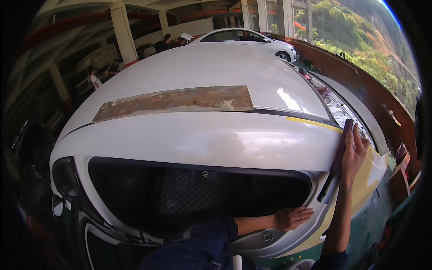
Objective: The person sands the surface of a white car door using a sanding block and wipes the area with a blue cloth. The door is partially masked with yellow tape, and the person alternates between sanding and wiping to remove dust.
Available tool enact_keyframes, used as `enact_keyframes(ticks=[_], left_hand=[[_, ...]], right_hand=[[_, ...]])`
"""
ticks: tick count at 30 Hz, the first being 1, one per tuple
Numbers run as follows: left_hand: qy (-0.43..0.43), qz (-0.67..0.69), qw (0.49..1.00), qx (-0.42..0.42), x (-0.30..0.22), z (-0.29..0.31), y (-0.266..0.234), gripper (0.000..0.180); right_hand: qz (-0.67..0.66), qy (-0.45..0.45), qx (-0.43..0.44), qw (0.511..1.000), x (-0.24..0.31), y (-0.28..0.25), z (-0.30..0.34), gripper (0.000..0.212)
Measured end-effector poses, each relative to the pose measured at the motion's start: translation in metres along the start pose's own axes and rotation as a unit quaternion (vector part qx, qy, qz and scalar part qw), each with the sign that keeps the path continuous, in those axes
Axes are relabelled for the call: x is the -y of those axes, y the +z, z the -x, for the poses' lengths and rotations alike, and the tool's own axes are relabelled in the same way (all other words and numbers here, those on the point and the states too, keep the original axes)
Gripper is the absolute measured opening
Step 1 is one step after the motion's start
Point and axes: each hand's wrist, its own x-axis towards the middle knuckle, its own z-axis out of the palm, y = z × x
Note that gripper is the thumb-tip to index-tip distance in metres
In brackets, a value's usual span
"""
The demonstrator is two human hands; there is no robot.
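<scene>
My right hand [354, 153] is closed around a long dark purple sanding block [340, 150]. It lies against the rear pillar of a white car [202, 135], near the back end of the door opening. My left hand [293, 218] rests flat, fingers stretched out, on the body edge of the lower rear door opening, holding nothing. A yellowish patch [362, 180] covers part of the rear quarter panel beside my right forearm. A thin yellow strip [310, 124] runs along the roof edge toward the sanding block.
A brown, worn flat board [180, 102] lies across the roof. Below my arms is the open door gap with a dark, quilted seat [182, 191] inside. Another white car [245, 40] stands behind, and people [95, 80] are far left. A brown low wall [351, 74] runs along the right.
</scene>
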Motion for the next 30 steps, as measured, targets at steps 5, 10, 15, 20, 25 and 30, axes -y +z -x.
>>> enact_keyframes(ticks=[5, 10, 15, 20, 25, 30], left_hand=[[-0.003, 0.048, 0.999, 0.011, 0.008, -0.002, 0.017, 0.049], [0.011, 0.024, 0.997, 0.072, 0.015, 0.007, 0.002, 0.043], [0.053, -0.057, 0.993, 0.087, 0.008, 0.01, -0.003, 0.039], [0.061, -0.078, 0.993, 0.063, 0.005, -0.015, -0.006, 0.039], [0.047, -0.154, 0.979, 0.127, 0.015, 0.055, 0.01, 0.042], [0.049, -0.042, 0.994, 0.092, 0.011, -0.012, -0.007, 0.046]], right_hand=[[0.033, -0.059, -0.021, 0.998, 0.006, -0.023, 0.058, 0.05], [0.014, 0.0, -0.093, 0.996, -0.004, 0.006, -0.016, 0.047], [0.015, -0.028, -0.058, 0.998, 0.012, -0.011, 0.051, 0.043], [0.047, 0.081, -0.106, 0.99, -0.021, -0.022, -0.016, 0.045], [0.011, -0.021, -0.052, 0.998, 0.026, -0.001, 0.061, 0.043], [0.052, 0.015, -0.079, 0.995, -0.002, -0.012, -0.005, 0.039]])
